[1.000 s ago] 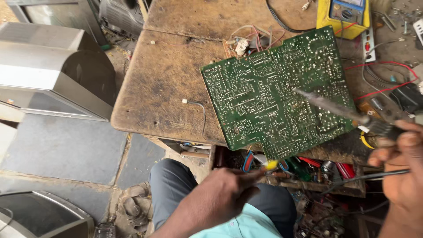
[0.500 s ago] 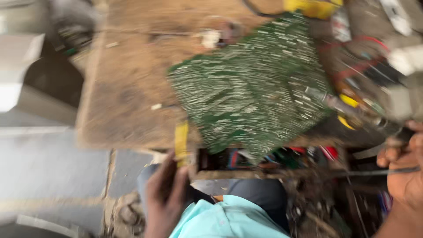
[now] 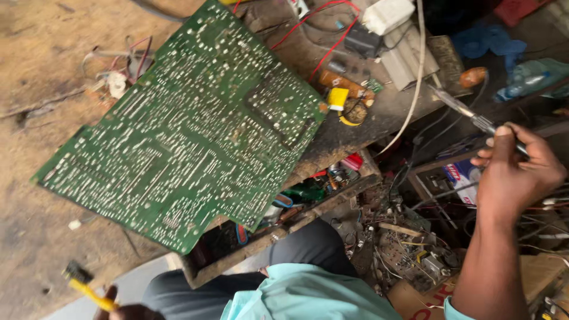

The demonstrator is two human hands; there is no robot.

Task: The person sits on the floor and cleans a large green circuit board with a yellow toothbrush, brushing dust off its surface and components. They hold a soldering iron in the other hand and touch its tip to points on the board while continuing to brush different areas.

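A large green circuit board (image 3: 189,130) lies solder side up on a worn wooden bench (image 3: 41,53), one corner overhanging the front edge. My right hand (image 3: 515,172) is off to the right of the bench, gripping a soldering iron (image 3: 459,106) whose metal tip points up and left toward the cluttered bench corner. My left hand (image 3: 127,311) shows only at the bottom edge, fingers closed on a small yellow-handled brush (image 3: 89,287) with a dark head, held just below the board's near corner.
Loose wires and small parts (image 3: 118,71) lie behind the board. A yellow block (image 3: 338,98), white boxes (image 3: 388,15) and red wires (image 3: 320,29) crowd the bench's right end. An open drawer (image 3: 284,207) of tools sits under the bench; electronic scrap (image 3: 409,249) lies below right.
The view has swung and come closer to the board. My left hand with the yellow brush dropped from the board's front edge to the bottom of the frame. My right hand keeps hold of the iron.
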